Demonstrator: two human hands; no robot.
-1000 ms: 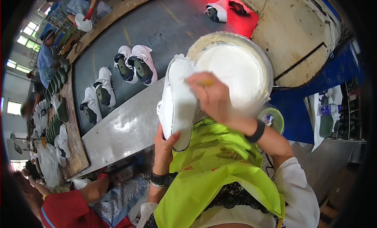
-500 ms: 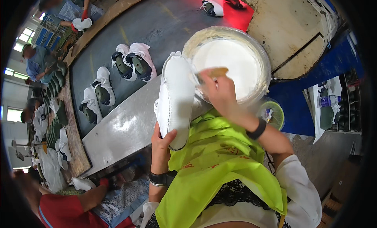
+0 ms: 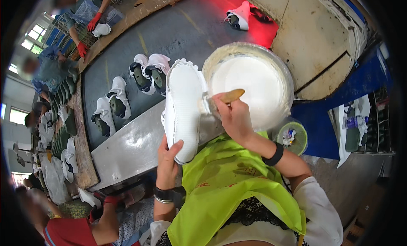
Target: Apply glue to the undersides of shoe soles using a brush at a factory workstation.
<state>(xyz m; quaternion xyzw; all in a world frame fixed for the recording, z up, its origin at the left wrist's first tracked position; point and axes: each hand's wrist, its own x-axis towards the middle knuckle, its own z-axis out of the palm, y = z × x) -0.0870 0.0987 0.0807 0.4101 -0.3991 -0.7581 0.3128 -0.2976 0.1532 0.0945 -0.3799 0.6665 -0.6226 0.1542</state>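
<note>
- Shoe [image 3: 183,108]: white, sole up, toe and heel not told apart; centre of the frame, just left of the bowl, above the metal ledge.
- Left hand [image 3: 168,156]: closed round the shoe's lower end, thumb over the sole; dark band at the wrist.
- Right hand [image 3: 235,121]: narrow grip on the brush [image 3: 233,95], wooden handle end poking up to the right; bristles whitened, at the shoe's right edge, apparently touching.
- Bowl [image 3: 288,78]: round, upper centre-right; white paste [image 3: 254,87] inside, crusted rim.
- Belt [image 3: 178,40]: dark, upper middle; two pairs of pale shoes left of centre, one lone shoe [image 3: 238,17] at top beside a red-lit patch.
- Ledge [image 3: 131,144]: shiny metal, running along the belt's near side.
- Apron [image 3: 237,182]: yellow-green, bottom centre.
- Basket [image 3: 303,140]: green, right of centre, below the bowl; small litter within.
- Co-workers: one in red, lower left; another in red gloves, upper left.
</note>
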